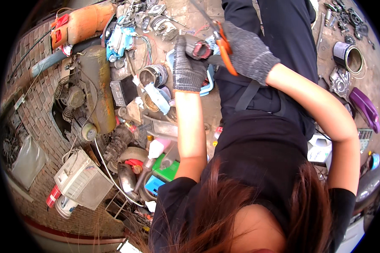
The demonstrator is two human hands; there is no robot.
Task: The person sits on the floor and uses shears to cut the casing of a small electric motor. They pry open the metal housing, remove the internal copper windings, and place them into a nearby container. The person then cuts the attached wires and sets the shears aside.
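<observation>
My left hand (187,69), in a grey knit glove, is closed round a short dark metal cylinder (196,47). Its open end shows a reddish ring and points to the right; it looks like a small motor's stator. My right hand (245,51), gloved the same way, grips an orange-handled tool (226,54). A long grey metal part of that tool reaches up and left past the cylinder, apart from it as far as I can tell. Whether it is pliers or shears is unclear. Below the cylinder, a light-blue plastic piece (207,82) shows partly behind my left hand.
Metal cans (153,76) and a black box (123,90) stand left of my left forearm. An orange gas cylinder (83,24) lies at the upper left. An open can (348,58), a purple plastic piece (364,109) and loose metal parts lie to my right.
</observation>
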